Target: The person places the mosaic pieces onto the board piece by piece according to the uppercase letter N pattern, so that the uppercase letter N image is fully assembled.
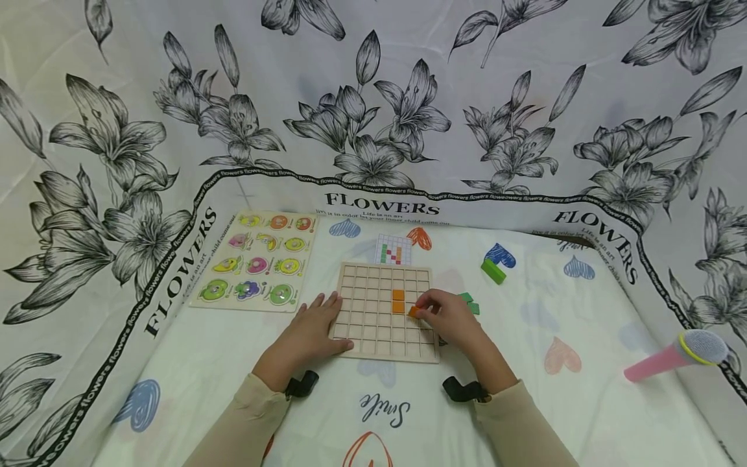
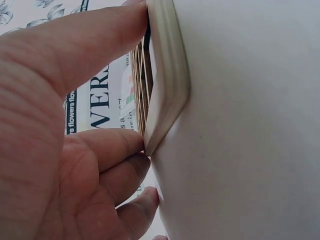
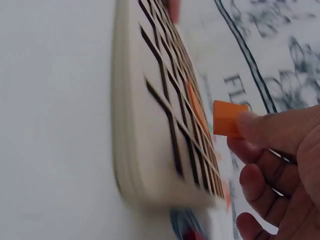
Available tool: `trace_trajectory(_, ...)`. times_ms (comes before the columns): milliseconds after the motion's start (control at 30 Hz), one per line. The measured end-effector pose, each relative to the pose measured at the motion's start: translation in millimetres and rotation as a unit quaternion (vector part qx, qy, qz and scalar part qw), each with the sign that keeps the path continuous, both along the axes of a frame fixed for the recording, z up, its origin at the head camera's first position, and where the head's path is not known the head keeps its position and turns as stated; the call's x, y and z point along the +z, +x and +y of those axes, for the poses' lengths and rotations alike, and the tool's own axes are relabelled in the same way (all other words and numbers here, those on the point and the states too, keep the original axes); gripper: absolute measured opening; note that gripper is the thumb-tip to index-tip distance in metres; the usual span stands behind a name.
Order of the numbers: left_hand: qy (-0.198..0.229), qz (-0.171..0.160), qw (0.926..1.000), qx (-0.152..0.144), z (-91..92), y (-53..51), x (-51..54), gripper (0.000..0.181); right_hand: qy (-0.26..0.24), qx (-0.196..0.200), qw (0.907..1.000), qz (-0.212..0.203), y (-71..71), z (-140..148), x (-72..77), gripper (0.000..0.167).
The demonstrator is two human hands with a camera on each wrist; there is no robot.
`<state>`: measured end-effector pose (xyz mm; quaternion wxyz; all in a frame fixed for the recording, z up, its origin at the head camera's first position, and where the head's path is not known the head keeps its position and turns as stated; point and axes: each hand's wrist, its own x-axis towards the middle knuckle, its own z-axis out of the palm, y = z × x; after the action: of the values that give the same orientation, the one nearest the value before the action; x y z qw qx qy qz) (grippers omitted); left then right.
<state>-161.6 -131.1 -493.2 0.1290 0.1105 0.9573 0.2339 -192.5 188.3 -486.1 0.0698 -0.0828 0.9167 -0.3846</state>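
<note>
A wooden grid board lies flat on the patterned cloth. My left hand rests at its left side, with the thumb near the front corner and the fingers spread along the edge. Between thumb and index finger, my right hand pinches a small orange square tile, held just above the right half of the board. Two orange tiles sit in neighbouring cells, one behind the other. Behind the board is a small grid card with coloured squares printed on it.
Green blocks lie to the right, with more green pieces partly behind my right hand. A fruit picture board is at the left. A pink toy microphone lies far right. Flower-printed fabric rises behind.
</note>
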Motion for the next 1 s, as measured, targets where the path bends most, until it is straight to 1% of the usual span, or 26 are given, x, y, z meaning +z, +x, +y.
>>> trace_trajectory(67, 0.002, -0.001, 1.0000, 0.002, -0.2, 0.0, -0.2, 0.102, 0.007, 0.018, 0.9998, 0.007, -2.5, -14, -2.1, 0.006)
trace_trajectory(167, 0.004, -0.002, 1.0000, 0.003, 0.2, -0.6, -1.8, 0.103, 0.021, 0.031, 0.9990, 0.025, -6.3, -28, -6.1, 0.005)
trace_trajectory(300, 0.005, -0.006, 1.0000, 0.005, 1.2, -0.1, -1.5, 0.103, 0.038, 0.036, 0.9978, 0.042, -10.1, -34, -9.0, 0.005)
trace_trajectory(400, 0.003, -0.004, 1.0000, 0.005, 1.1, 0.7, -0.7, 0.103, 0.041, 0.031, 0.9979, 0.038, -11.0, -36, -10.4, 0.004)
trace_trajectory(533, 0.001, -0.003, 1.0000, 0.008, 0.9, 0.9, -0.2, 0.102, 0.043, 0.031, 0.9983, 0.022, -8.2, -38, -10.2, 0.005)
trace_trajectory(633, 0.001, -0.007, 0.9999, 0.010, 1.3, 0.6, 0.1, 0.102, 0.055, 0.040, 0.9975, 0.016, -4.9, -39, -10.0, 0.007)
trace_trajectory(767, 0.001, -0.006, 0.9999, 0.011, 1.5, 1.1, 0.3, 0.101, 0.066, 0.047, 0.9965, 0.021, -1.8, -40, -10.5, 0.006)
trace_trajectory(1000, 0.003, 0.000, 0.9999, 0.011, 1.5, 1.4, 0.1, 0.101, 0.078, 0.040, 0.9957, 0.030, 1.3, -41, -11.6, 0.002)
